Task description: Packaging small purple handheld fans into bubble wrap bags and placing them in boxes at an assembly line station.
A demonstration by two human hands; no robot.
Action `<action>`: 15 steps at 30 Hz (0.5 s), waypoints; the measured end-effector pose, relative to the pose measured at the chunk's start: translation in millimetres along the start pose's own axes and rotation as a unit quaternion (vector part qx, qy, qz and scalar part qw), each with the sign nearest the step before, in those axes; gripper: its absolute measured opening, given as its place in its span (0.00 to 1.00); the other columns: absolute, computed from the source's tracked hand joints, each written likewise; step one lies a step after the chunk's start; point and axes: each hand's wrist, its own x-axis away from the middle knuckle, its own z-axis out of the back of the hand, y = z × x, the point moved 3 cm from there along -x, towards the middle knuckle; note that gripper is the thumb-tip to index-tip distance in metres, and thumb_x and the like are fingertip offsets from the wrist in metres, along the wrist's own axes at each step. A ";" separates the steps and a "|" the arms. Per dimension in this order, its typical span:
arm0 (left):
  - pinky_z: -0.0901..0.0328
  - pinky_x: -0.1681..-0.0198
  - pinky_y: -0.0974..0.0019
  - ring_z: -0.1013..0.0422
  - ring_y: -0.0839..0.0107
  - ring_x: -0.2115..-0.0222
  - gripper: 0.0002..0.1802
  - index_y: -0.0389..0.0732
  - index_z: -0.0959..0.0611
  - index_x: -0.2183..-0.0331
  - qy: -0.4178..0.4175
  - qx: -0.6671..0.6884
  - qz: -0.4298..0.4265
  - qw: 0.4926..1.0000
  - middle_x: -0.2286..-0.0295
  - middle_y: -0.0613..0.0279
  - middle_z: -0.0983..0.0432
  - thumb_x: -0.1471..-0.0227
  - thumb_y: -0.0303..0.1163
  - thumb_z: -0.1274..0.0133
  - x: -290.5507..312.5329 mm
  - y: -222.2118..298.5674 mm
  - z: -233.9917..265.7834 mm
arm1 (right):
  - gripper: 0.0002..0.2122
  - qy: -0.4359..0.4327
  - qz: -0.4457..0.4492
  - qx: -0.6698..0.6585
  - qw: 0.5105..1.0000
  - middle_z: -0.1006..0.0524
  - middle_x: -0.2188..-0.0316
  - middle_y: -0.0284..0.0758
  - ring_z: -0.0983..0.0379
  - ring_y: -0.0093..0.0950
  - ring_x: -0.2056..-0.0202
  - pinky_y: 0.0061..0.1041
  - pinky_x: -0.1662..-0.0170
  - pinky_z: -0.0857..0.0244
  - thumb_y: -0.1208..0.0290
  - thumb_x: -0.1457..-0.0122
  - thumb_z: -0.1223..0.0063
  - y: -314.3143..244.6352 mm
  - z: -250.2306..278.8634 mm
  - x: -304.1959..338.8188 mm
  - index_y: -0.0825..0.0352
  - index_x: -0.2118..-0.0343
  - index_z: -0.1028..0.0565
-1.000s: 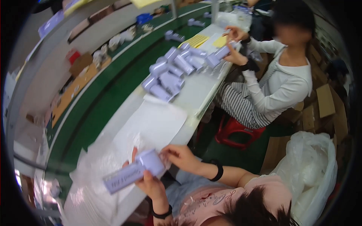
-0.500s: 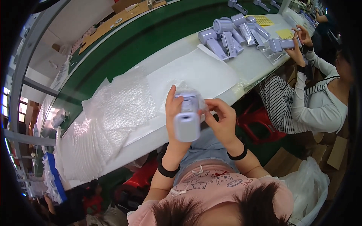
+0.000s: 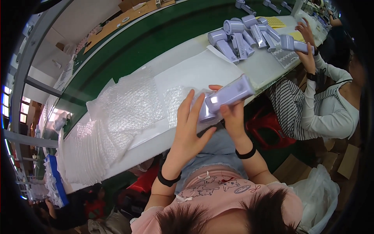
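Swung the lilac handheld gadget (image 3: 233, 93) round since half a second ago, shifting it from left to right hand. Gripping it in the right hand (image 3: 233, 121) above the table's (image 3: 257, 64) near edge; holding the left hand (image 3: 187, 132) spread by its head, can't tell if touching. Looks mid-handling: can't spot bubble wrap (image 3: 132, 97) round it, just loose sheets toward the table's left end. Plenty left in the pile of gadgets (image 3: 235, 28) by the far edge.

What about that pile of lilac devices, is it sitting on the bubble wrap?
No, the pile lies farther right on the table, apart from the bubble wrap.
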 end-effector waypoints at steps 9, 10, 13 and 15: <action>0.37 0.60 0.63 0.34 0.57 0.59 0.13 0.37 0.23 0.76 -0.003 0.000 -0.104 0.995 0.60 0.55 0.29 0.71 0.24 0.38 5.6 3.5 11.8 | 0.47 0.016 0.086 0.053 0.995 0.33 0.61 0.44 0.31 0.32 0.61 0.30 0.59 0.35 0.64 0.60 0.34 -22.2 16.0 -0.3 0.56 0.43 0.60; 0.36 0.62 0.63 0.33 0.58 0.60 0.11 0.36 0.24 0.79 0.011 -0.018 -0.131 0.991 0.62 0.56 0.27 0.72 0.24 0.38 7.3 4.8 12.6 | 0.46 -0.002 0.106 0.080 0.991 0.33 0.61 0.43 0.31 0.32 0.62 0.30 0.60 0.34 0.66 0.61 0.32 -22.8 15.8 0.0 0.57 0.44 0.57; 0.36 0.63 0.62 0.33 0.57 0.62 0.12 0.37 0.24 0.79 0.012 -0.021 -0.164 0.986 0.63 0.56 0.27 0.71 0.26 0.38 11.2 5.5 12.0 | 0.43 -0.026 0.150 0.130 0.980 0.33 0.61 0.42 0.31 0.33 0.62 0.31 0.62 0.34 0.66 0.63 0.31 -25.1 17.7 1.2 0.58 0.47 0.53; 0.36 0.63 0.61 0.33 0.56 0.64 0.12 0.37 0.24 0.79 0.011 -0.020 -0.181 0.983 0.64 0.56 0.27 0.71 0.28 0.38 10.8 7.7 12.8 | 0.42 -0.035 0.170 0.157 0.972 0.34 0.61 0.41 0.31 0.33 0.62 0.31 0.63 0.33 0.67 0.63 0.31 -28.9 18.1 1.8 0.58 0.49 0.51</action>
